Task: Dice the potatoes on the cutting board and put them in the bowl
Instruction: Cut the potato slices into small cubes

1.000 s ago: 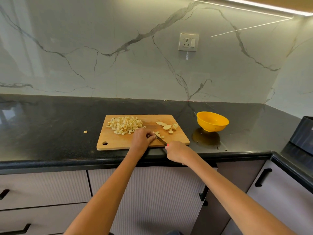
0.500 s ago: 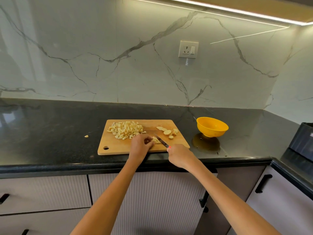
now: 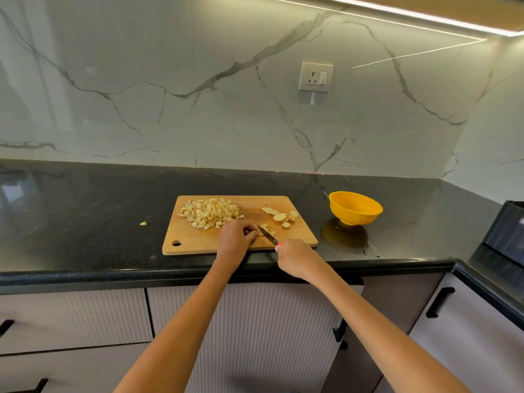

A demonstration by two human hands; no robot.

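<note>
Left hand [image 3: 236, 236] fingers curled, pinning potato pieces [image 3: 265, 228] for the knife [image 3: 266, 234]; right hand [image 3: 295, 258] grips its handle. Bowl [image 3: 355, 207] waits right of the cutting board [image 3: 198, 242].

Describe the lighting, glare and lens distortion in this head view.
Head view: a bright light strip overhead is blown out; its streak glares on the marble backsplash; the black countertop mirrors the yellow bowl; wide-angle lens bows the counter edge; the cutting board stays sharp.
</note>
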